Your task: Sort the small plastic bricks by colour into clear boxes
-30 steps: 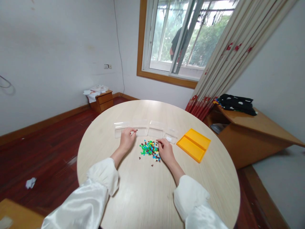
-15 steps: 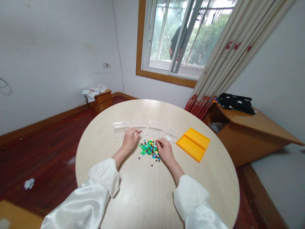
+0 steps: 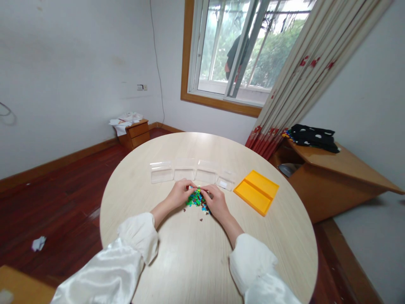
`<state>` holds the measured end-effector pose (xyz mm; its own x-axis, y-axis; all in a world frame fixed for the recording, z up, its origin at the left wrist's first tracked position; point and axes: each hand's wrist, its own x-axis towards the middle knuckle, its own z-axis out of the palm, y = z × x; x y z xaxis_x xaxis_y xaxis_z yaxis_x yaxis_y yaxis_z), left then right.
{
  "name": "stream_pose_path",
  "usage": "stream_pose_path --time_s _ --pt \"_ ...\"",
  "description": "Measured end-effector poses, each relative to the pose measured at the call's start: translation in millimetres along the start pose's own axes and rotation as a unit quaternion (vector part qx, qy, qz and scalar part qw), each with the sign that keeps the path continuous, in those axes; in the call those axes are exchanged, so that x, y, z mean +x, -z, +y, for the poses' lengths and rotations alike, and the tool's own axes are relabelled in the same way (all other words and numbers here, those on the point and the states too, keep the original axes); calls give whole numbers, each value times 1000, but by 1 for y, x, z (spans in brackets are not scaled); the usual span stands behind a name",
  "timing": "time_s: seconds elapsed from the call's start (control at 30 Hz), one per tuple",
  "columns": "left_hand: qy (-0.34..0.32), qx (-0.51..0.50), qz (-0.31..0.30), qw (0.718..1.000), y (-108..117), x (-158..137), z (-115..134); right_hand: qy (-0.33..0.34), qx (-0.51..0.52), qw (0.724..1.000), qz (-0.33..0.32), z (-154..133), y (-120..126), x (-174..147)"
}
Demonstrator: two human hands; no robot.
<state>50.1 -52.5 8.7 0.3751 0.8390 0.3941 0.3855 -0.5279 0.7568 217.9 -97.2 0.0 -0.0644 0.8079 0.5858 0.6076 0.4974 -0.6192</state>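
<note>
A pile of small plastic pieces point(image 3: 196, 199), green, blue, yellow and brown, lies on the round pale table point(image 3: 193, 261). My left hand point(image 3: 177, 195) comes in at the pile's upper left, fingertips pinched on a small dark brown piece that is mostly hidden. From the other side, my right hand point(image 3: 217, 200) reaches over the pile's right part with thumb and fingers closed together. Whatever it pinches is too small to make out. The two hands' fingertips almost meet above the far edge of the pile. A few brown pieces lie loose in front of it.
Several clear plastic boxes point(image 3: 161, 174) stand in a curved row beyond the pile. To the right lies a yellow two-part tray point(image 3: 253, 195). A wooden cabinet point(image 3: 341, 177) with black cloth is past the table's right edge. Someone in dark clothing point(image 3: 233, 55) is outside the window.
My left hand has moved right and slightly down, from in front of the clear boxes to the pile. The right hand's fingertips have shifted slightly left, towards it.
</note>
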Motion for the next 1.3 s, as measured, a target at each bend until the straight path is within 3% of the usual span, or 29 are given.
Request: stream_pose_path --time_s 0.2,0.4,0.53,0.7,1.0,1.3 --pt "-5 -2 8 1000 2 1 -1 -1 -14 1000 -4 -1 0 -1" --pt "40 92 141 985 20 11 -22 -53 -49 997 -8 11 -3 -2" --pt "56 136 161 976 26 15 -34 -62 -69 996 -16 17 -5 -3" --pt "66 158 136 976 24 15 -36 -51 -69 996 -36 15 -4 -4" --pt "56 244 18 968 21 9 -28 -59 -62 996 -33 15 -4 -5" --pt "54 319 4 946 26 3 -10 -52 -62 996 -44 16 -3 -5"
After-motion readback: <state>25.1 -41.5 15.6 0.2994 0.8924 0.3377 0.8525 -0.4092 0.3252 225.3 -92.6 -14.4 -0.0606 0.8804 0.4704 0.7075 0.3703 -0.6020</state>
